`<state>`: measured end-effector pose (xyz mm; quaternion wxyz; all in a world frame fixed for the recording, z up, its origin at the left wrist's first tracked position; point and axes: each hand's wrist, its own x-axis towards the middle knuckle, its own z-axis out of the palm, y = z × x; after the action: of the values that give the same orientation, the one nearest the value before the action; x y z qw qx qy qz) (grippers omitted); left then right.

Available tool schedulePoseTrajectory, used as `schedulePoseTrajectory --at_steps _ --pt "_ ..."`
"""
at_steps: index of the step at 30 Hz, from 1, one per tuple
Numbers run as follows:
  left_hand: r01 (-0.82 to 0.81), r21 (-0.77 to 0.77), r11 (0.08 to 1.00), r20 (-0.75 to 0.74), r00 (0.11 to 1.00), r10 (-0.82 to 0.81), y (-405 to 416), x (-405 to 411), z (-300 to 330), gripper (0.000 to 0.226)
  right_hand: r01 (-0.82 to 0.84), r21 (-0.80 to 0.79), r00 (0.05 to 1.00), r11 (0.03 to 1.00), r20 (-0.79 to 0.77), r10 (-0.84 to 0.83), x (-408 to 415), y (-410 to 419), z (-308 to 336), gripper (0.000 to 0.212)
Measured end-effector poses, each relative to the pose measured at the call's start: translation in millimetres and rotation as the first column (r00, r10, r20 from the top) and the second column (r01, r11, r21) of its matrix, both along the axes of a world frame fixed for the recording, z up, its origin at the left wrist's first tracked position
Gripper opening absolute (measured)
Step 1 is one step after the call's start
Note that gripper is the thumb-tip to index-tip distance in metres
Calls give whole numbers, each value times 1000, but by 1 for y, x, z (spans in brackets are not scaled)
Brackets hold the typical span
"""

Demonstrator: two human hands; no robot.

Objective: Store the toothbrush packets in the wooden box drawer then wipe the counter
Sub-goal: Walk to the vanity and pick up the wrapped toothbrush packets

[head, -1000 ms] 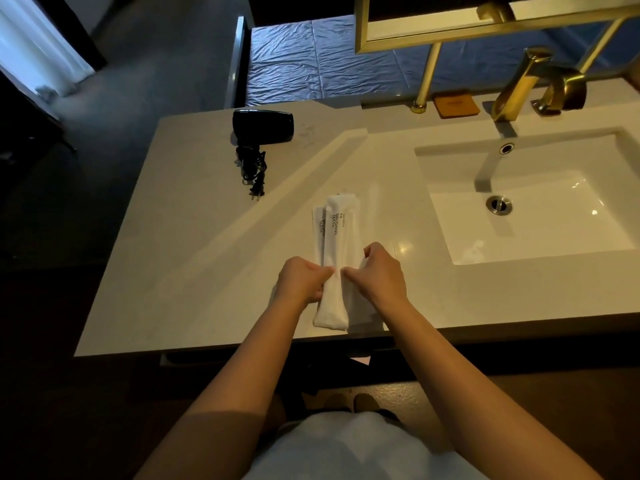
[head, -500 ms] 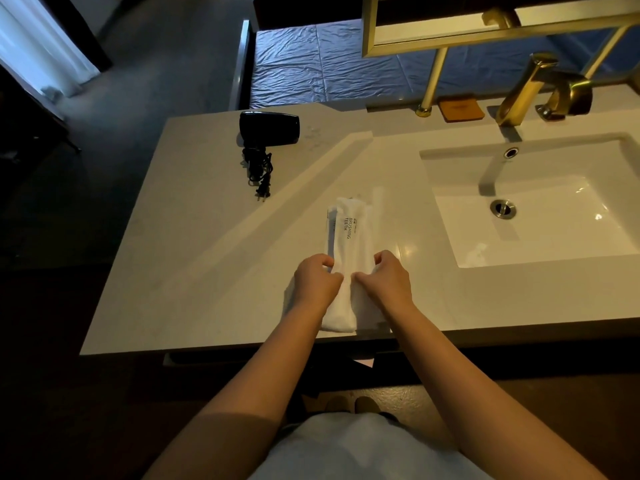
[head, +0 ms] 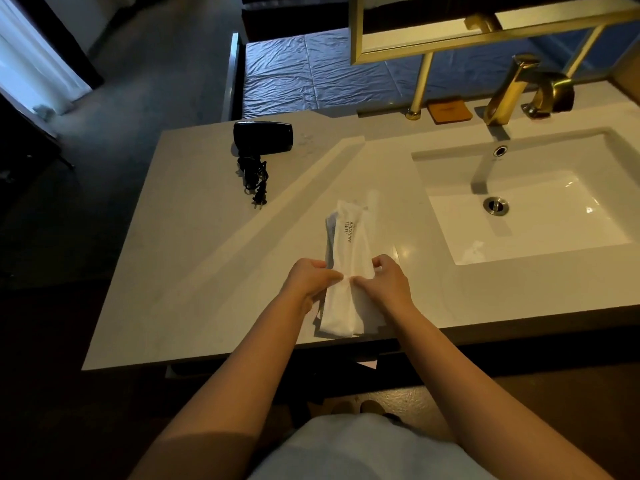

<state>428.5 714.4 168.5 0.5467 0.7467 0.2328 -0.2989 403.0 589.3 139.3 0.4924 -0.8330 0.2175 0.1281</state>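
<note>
A small stack of white toothbrush packets (head: 349, 268), the top one printed "BRUSHING TEETH", lay lengthwise near the front edge of a pale stone counter (head: 180, 278), its long sides squeezed between a person's two bare hands. The left hand (head: 308, 284) gripped the stack from its left side, fingers curled over the wrapper; the right hand (head: 384, 284) gripped it from the right side, thumb and fingers curled onto the paper, so that the two hands nearly met across the middle of the bundle. A second packet's edge peeked out along the left side beneath the top one, and the near ends fanned slightly toward the counter's front lip. Whether the stack rested fully on the stone or was lifted a little could not be told.

To the left and farther back, well apart from the packets, a black hair dryer (head: 263, 137) sat with its coiled cord and plug (head: 255, 180) trailing toward the viewer. To the right, a white rectangular sink (head: 540, 251) was set into the counter, a steel drain (head: 496, 205) in its floor and a brass-coloured faucet (head: 509, 90) standing behind it. A small brown tray (head: 449, 111) lay beside the faucet, near a gold post of the mirror frame (head: 450, 39) above.
</note>
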Motion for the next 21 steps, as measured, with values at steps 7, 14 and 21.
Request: schedulePoseTrajectory --at_steps 7,14,21 --pt "61 -199 978 -30 997 -69 11 -3 4 45 46 178 992 983 111 -66 -12 8 12 31" --pt "32 -76 997 186 982 -18 12 -17 -2 24 150 239 976 959 120 -182 -31 5 23 28" --pt "134 -198 971 215 972 -91 -11 -41 -8 11 205 314 963 927 104 -248 -75 -35 41 11"
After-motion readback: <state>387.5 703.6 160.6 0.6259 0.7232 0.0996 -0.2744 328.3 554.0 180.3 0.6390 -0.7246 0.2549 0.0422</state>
